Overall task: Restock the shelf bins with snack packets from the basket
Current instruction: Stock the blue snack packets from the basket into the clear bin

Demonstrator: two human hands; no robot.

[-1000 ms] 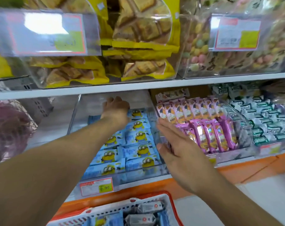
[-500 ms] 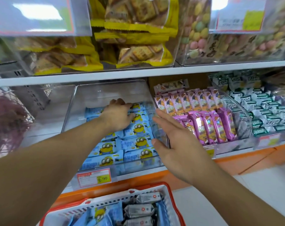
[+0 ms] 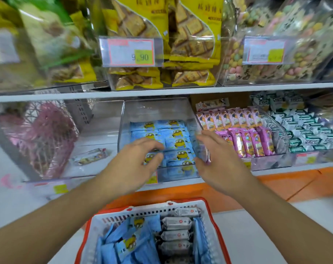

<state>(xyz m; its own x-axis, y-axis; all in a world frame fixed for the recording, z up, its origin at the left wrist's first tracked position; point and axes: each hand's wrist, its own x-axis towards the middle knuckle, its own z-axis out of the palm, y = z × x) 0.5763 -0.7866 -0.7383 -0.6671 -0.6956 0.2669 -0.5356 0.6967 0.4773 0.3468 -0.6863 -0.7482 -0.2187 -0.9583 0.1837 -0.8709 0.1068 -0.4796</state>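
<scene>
The clear bin (image 3: 158,111) stands open above its blue packets (image 3: 178,143), roofed at twelve o'clock by the upper shelf (image 3: 161,92). At three o'clock pink packets (image 3: 243,141) crowd its wall.

shop | shelf bins (image 3: 158,111) w/ snack pkts | price tags (image 3: 130,52) | basket (image 3: 150,212)

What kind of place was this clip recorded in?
Most likely a shop's snack aisle. White shelves carry clear bins of packaged snacks, such as the bin of blue packets, a price tag reading 9.90 is clipped to a bin front, and a shopping basket of packets sits below.
</scene>
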